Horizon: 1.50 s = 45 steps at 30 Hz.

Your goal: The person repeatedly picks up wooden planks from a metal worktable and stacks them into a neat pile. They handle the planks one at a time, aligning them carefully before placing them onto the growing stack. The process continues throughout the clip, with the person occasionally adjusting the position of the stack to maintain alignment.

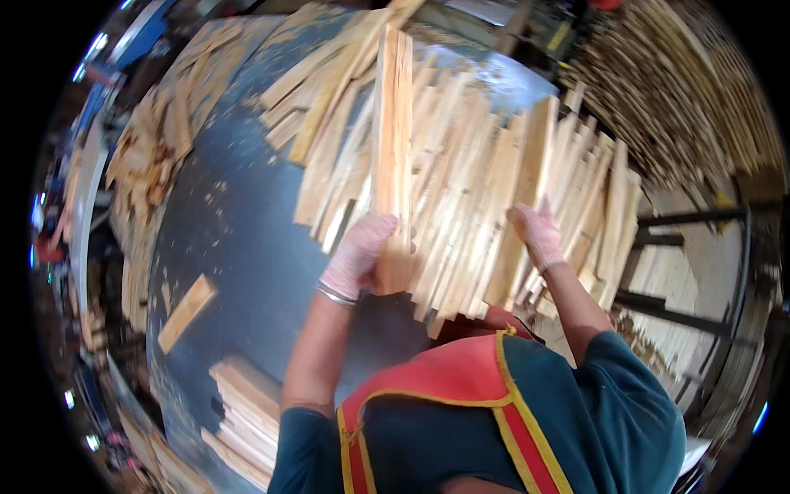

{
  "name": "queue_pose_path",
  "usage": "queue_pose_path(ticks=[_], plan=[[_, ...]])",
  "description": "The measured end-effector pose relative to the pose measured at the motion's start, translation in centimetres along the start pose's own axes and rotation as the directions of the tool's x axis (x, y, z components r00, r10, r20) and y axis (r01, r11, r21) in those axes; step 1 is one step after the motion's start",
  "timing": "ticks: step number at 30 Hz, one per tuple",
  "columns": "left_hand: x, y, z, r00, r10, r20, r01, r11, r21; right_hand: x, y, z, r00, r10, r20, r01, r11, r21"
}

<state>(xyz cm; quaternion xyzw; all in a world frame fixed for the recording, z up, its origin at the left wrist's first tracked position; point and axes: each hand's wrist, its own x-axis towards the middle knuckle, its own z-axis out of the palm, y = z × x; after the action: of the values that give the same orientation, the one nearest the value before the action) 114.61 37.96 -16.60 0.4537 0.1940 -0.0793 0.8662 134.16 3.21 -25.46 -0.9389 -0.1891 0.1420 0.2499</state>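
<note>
Nearest, the left hand, in a thin glove with a bangle at the wrist, has its fingers curled tight around the lower end of a long wooden slat, which stands raised and nearly upright over the heap. Just beside it, the right hand lies on a second slat in the pile, fingers pressed together over its edge; whether the thumb hooks underneath cannot be told. Both slats belong to the loose pile of slats spread over the dusty blue-grey table. To do this well, I judge the raised slat should be gripped low and kept vertical so that it clears its neighbours, while the right hand steadies the heap against sliding. Farther left lie a single short board and scrap offcuts; beyond, stacked slats.
</note>
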Motion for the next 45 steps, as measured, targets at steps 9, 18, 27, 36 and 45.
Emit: queue_pose_path(ticks=[9, 18, 27, 36, 45], plan=[[5.8, -6.2, 16.1, 0.993, -0.114, 0.026, -0.015, 0.097, 0.995, -1.0, -7.4, -1.1, 0.918, 0.368, -0.146, -0.250, 0.825, 0.507], [11.1, 2.7, -2.3, 0.636, 0.767, -0.077, 0.309, -0.162, 0.937, -1.7, -6.9, -0.8, 0.926, 0.363, -0.107, -0.230, 0.764, 0.602], [13.0, 12.0, -15.9, 0.630, 0.431, -0.645, 0.572, 0.304, 0.762, -1.8, -5.7, -0.5, 0.924, 0.379, -0.051, -0.305, 0.811, 0.499], [3.0, 12.5, -5.7, 0.632, 0.531, -0.564, 0.507, 0.266, 0.820, -2.2, -4.4, 0.0, 0.931, 0.356, -0.083, -0.285, 0.850, 0.444], [3.6, -2.2, 6.1, 0.965, 0.171, -0.197, 0.090, 0.490, 0.867, -1.3, -6.9, -1.6, 0.903, 0.425, -0.059, -0.366, 0.834, 0.412]])
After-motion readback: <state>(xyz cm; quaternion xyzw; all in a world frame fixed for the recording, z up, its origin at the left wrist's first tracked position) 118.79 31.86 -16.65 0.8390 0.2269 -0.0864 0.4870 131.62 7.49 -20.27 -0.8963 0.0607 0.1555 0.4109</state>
